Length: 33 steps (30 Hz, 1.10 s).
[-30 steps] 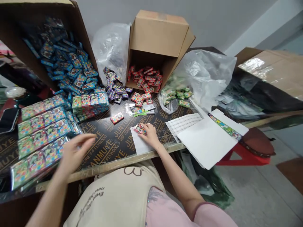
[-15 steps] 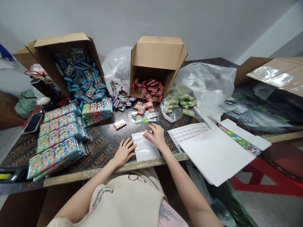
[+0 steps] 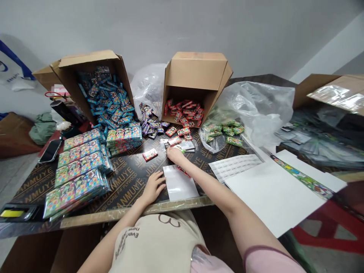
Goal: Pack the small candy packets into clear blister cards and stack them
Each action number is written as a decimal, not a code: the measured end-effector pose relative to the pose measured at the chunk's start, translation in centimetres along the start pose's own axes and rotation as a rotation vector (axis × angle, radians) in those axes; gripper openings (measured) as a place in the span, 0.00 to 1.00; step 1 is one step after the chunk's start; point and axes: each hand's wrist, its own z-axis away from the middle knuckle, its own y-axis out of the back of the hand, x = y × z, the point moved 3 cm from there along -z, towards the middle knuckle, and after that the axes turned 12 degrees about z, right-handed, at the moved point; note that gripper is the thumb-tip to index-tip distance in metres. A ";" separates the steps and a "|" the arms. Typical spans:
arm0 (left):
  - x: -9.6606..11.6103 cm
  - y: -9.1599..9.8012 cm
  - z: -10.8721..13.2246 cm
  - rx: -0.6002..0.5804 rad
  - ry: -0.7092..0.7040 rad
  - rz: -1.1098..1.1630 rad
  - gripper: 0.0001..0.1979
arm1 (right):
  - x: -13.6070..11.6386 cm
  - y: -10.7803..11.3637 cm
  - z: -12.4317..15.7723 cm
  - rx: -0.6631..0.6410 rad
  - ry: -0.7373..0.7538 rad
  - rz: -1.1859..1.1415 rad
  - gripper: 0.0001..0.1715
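Observation:
My left hand (image 3: 155, 186) lies open on the dark table, fingertips at the left edge of a white plastic pouch (image 3: 179, 189). Across that pouch reaches my right arm; my right hand (image 3: 174, 154) is closed at a clear packet with printed cards (image 3: 186, 146). What its fingers pinch, if anything, is hidden. Partly under the forearm, a small red printed box (image 3: 184, 172) rests on the pouch's upper part. Another red-and-white box (image 3: 150, 154) lies to the left, and a red box (image 3: 174, 141) sits just beyond my right hand.
Stacks of wrapped printed packs (image 3: 81, 163) stand left. Behind are cartons of blue boxes (image 3: 112, 102) and red boxes (image 3: 184, 110), purple boxes (image 3: 150, 121), and green packs (image 3: 234, 141) by a clear bag (image 3: 256, 102). White sheets (image 3: 273, 193) overhang the table's right front edge.
My right hand has let go of the red box on the pouch and moved forward and left to the card packet. My left hand stays beside the pouch. The view has shifted slightly.

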 end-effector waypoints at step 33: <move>6.1 8.0 2.1 0.068 0.375 1.327 0.26 | -8.3 10.3 8.2 0.133 0.279 -0.764 0.14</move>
